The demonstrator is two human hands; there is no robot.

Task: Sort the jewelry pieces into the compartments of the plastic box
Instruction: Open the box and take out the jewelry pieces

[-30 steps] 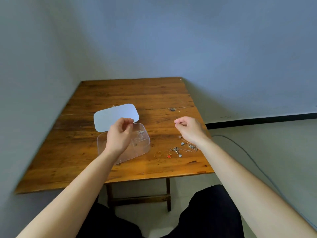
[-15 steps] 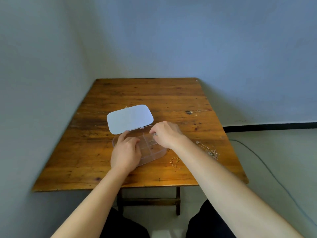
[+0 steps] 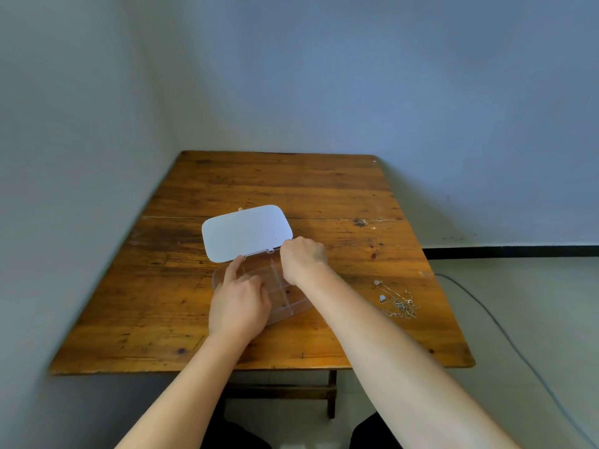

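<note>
A clear plastic box (image 3: 287, 304) with several compartments sits on the wooden table (image 3: 340, 196), its pale lid (image 3: 246, 231) folded open behind it. My left hand (image 3: 240, 304) presses down on the box's near left part, index finger stretched toward the hinge. My right hand (image 3: 303, 257) hovers over the box's far right corner with its fingers pinched downward; the back of the hand hides the small piece in them. A tangle of silver chains and pendants (image 3: 398, 303) lies to the right of the box. A tiny gold piece (image 3: 326, 324) peeks out beside my right forearm.
The table stands in a corner, with walls behind it and on its left. A grey cable (image 3: 505, 335) runs across the floor on the right. My dark-clothed knees (image 3: 372, 432) are below the table's front edge.
My right hand moved left from above the jewelry pile to the box's far right corner. My left hand came down from above the box onto it. The view shifted left.
</note>
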